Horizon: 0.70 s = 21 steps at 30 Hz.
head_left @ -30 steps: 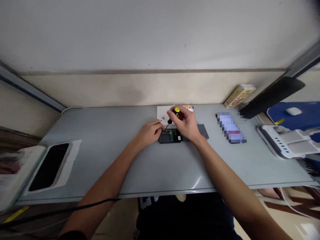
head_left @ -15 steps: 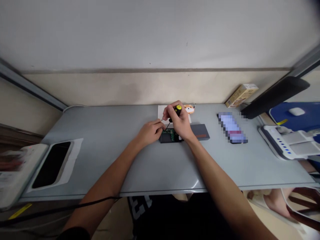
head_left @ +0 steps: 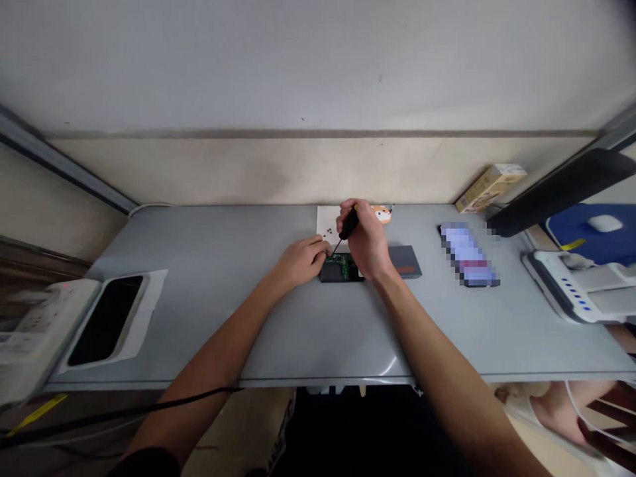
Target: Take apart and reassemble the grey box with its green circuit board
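My right hand (head_left: 366, 242) is wrapped round a screwdriver (head_left: 350, 223) with a black handle and a touch of yellow at its end. The screwdriver leans, its thin shaft running down to the upper left corner of an opened device with a green circuit board (head_left: 344, 265). At that same corner my left hand (head_left: 304, 258) has its fingers closed beside the shaft's tip; what they pinch, if anything, is hidden. Part of the device is covered by my right wrist. Behind it, several tiny dark screws (head_left: 329, 231) lie on a white sheet of paper (head_left: 325, 216).
A dark grey box (head_left: 408, 260) lies right of the device, an orange animal-face item (head_left: 383, 214) behind. Farther right are a phone (head_left: 470, 255), a carton (head_left: 491, 188) and a power strip (head_left: 571, 291). Another phone (head_left: 106, 321) lies at left. A cable (head_left: 199, 399) crosses my left forearm.
The screwdriver handle has tilted and my right hand has turned with it, uncovering the screws on the paper. My left hand stays at the device's corner. The view has shifted slightly.
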Each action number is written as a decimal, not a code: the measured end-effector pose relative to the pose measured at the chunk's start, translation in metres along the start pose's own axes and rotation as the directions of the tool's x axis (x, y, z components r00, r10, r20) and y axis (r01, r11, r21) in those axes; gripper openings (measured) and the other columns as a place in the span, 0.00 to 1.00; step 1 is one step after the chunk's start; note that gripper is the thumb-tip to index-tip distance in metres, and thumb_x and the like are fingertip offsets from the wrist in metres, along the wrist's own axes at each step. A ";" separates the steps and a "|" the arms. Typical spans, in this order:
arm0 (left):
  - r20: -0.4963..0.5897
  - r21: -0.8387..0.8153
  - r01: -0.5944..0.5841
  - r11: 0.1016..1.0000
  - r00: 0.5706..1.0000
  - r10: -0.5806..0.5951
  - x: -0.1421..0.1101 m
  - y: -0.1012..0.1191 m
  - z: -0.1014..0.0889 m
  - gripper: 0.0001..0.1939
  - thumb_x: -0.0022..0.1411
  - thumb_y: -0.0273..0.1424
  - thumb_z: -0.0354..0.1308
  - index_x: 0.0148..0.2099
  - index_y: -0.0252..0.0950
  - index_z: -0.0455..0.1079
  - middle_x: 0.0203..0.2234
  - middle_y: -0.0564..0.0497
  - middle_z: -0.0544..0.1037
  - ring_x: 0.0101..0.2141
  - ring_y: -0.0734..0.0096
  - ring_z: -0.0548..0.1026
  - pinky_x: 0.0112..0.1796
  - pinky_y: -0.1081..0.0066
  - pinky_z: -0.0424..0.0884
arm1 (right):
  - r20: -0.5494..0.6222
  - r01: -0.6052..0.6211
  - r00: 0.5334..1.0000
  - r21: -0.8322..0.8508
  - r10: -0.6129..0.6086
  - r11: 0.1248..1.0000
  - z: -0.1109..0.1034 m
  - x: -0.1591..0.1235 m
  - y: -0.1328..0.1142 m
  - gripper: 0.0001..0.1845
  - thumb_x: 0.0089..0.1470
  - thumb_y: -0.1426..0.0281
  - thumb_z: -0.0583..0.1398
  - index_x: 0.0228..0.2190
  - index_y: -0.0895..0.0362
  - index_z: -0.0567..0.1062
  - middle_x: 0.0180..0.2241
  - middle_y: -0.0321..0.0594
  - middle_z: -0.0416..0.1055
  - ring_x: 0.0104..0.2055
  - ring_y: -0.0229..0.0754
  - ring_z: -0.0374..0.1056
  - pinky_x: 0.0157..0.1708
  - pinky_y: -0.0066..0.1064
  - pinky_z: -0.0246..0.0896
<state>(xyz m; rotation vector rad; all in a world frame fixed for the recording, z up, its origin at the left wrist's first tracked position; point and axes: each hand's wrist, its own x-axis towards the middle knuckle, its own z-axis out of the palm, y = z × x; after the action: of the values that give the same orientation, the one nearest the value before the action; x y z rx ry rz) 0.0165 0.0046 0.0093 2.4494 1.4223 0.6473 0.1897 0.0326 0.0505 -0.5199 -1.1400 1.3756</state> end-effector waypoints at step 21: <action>-0.021 -0.029 -0.027 0.999 0.999 0.026 0.000 -0.007 0.003 0.15 0.67 0.22 0.47 0.43 0.40 0.74 0.38 0.52 0.78 0.36 0.68 0.75 0.41 0.69 0.69 | 0.073 -0.004 0.997 0.035 0.002 0.999 -0.004 0.001 -0.001 0.22 0.63 0.46 0.57 0.31 0.51 0.64 0.31 0.35 0.61 0.32 0.37 0.61 0.35 0.32 0.61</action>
<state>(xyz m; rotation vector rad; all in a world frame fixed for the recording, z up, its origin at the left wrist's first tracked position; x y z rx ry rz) 0.0123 0.0078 0.0040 2.4501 1.3803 0.6955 0.1932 0.0348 0.0503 -0.4492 -1.1719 1.4249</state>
